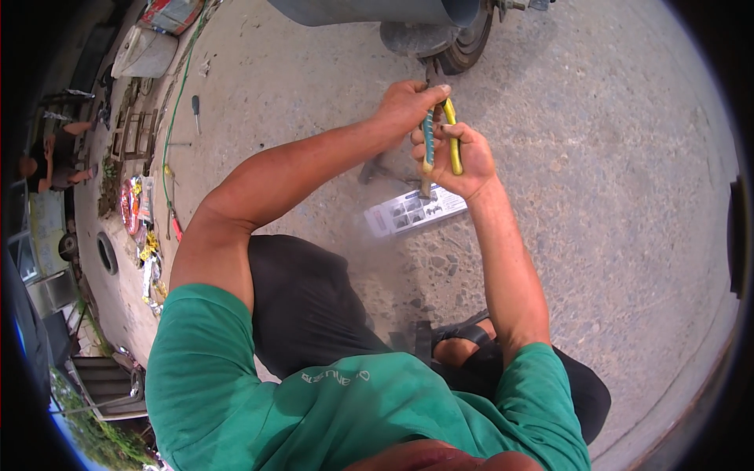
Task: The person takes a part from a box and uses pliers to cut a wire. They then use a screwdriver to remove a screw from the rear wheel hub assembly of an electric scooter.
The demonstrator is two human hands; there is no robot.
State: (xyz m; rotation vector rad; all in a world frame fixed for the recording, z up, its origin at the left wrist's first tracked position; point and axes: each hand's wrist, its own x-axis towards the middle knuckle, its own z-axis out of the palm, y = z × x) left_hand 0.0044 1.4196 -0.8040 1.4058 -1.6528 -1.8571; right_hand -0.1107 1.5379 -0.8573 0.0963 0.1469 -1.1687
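My left hand [408, 106] is closed at the upper end of a pair of pliers with one yellow and one teal handle [429, 141], its thumb near the pivot. Just below, my right hand [471, 161] grips around the spread handles, thumb against the yellow one. The jaws point away from me, toward a dark metal part [434, 72] below the wheel [471, 49] of a grey vehicle [377, 11]; whether they bite on it I cannot tell. Beneath my hands, a white printed box [418, 210] lies on the ground, with a brownish metal piece over its edge.
A screwdriver [196, 111], a green hose [179, 98] and a red-handled tool [176, 228] lie to the left. Farther left are a pallet [135, 133], a loose tyre [107, 253], packets [140, 202], a pale bucket [145, 52] and another person [59, 157].
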